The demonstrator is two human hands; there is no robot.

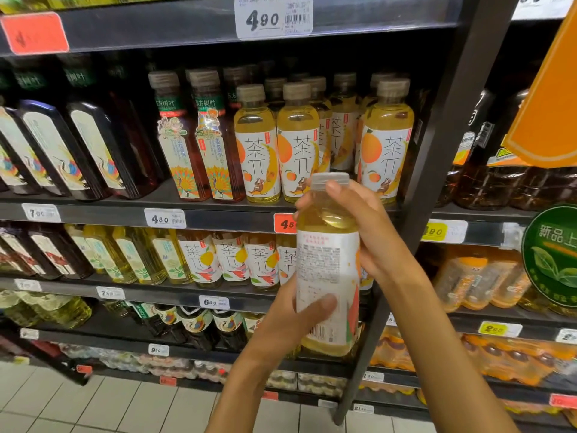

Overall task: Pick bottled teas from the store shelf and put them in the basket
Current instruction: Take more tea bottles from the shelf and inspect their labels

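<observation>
The tea bottle (327,264) is off the shelf, held upright in front of it. The right hand (359,226) wraps its neck below the cap; the left hand (290,320) grips low, thumb across the label. Full and smooth plastic, so probably hefty, maybe slick. Behind, matching bottles (296,142) line the dark shelf (93,210); no basket in sight.

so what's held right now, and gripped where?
One yellow tea bottle, in both hands: left hand grips the lower label area, right hand the neck and shoulder below the cap.
</observation>
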